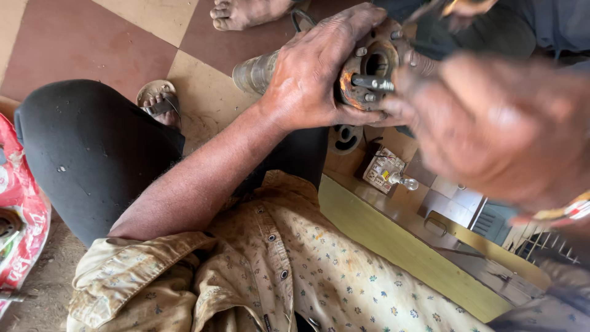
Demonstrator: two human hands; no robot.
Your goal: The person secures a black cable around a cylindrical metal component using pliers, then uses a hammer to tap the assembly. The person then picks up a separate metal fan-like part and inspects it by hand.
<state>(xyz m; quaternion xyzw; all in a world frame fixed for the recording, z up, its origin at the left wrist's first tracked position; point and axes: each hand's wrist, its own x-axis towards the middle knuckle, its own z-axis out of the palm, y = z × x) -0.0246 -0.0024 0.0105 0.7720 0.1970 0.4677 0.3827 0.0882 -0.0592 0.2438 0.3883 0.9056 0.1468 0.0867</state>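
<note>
My left hand [313, 74] grips a greasy round metal housing [369, 64] with a rusty bolted flange and a cylindrical body [255, 71] sticking out to the left. It is held up above my lap. A bolt [370, 82] projects from the flange face. My right hand [491, 123] is close to the camera and blurred. Its fingertips pinch the end of that bolt at the flange. A beaded band sits on my right wrist [571, 211].
My bent knee in black trousers [92, 147] and sandalled foot [158, 101] rest on the tiled floor. Another person's bare foot [246, 12] is at the top. Below the housing lie a round metal part [344, 138], a small bulb [402, 181] and a wooden box [399, 246]. A red bag [21, 215] is at left.
</note>
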